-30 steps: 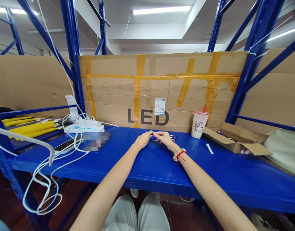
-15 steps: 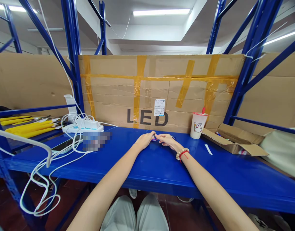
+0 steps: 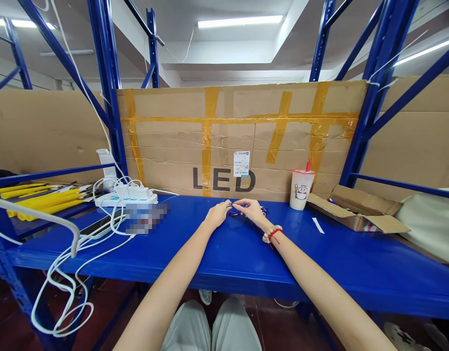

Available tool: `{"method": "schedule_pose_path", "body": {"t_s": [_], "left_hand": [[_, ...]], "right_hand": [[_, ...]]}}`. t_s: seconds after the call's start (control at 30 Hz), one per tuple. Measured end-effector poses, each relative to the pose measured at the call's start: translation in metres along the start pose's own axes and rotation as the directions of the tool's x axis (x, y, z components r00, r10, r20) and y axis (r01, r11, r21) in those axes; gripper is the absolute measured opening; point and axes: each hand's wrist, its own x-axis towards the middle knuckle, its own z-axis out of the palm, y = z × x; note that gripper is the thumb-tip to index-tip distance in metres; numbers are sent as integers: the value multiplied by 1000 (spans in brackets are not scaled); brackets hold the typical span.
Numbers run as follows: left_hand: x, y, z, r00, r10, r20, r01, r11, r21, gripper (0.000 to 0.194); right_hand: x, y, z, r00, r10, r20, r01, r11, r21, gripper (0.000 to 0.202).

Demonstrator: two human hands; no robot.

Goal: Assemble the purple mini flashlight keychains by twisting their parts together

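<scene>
A blue tabletop (image 3: 242, 258) fills my view, with a taped cardboard panel (image 3: 173, 151) marked LED standing along its far edge. Near that edge, the left hand (image 3: 217, 215) and right hand (image 3: 251, 209) meet almost tip to tip, fingers bent inward; from here I can't tell whether either one is pinching anything. Small dark-blue and white pieces (image 3: 264, 211) lie at the fingertips and just beyond the right hand, too small for me to make out. A beaded bracelet (image 3: 272, 234) circles the right wrist. Further right I see a white paper strip (image 3: 318, 225), an upright cup (image 3: 301, 191) close to the panel, and an open carton (image 3: 356, 214) with its flaps spread. On the left, a white power strip (image 3: 129, 197) and looped white cables (image 3: 65, 292) bound my side room, the loops hanging over the near edge. Between cables and carton, blue surface runs beside both forearms to the front edge.
</scene>
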Motion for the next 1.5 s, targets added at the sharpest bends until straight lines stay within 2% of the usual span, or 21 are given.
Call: {"method": "schedule_pose_path", "body": {"t_s": [0.17,0.37,0.67,0.87,0.97,1.07,1.23,1.5], "left_hand": [[-1,1,-2,1000,-20,23,20,1000,-17,24],[-2,4,-3,999,-16,45,16,1000,-9,25],[-4,5,-4,997,60,43,-57,995,-78,21],[-2,3,-1,997,55,60,-48,993,-104,20],[-2,4,-1,994,108,35,-103,988,-116,19],[-5,7,-4,989,146,24,-143,985,-99,20],[-9,13,-9,992,125,14,-124,991,-43,22],[-9,11,-8,990,131,-42,-131,991,10,24]], "right_hand": [[3,4,-2,997,-80,6,80,996,-39,35],[4,8,-4,996,-94,13,94,993,-71,36],[1,1,-8,998,-57,-7,56,995,-83,36],[-2,-2,-7,1000,9,-20,-10,997,-78,39],[-3,-4,-6,999,47,-27,-48,996,-68,40],[-4,-6,-8,997,76,-31,-78,995,-59,40],[-6,-8,-9,996,90,-9,-91,995,-38,43],[-3,-6,-8,996,87,29,-87,996,-21,39]]}}
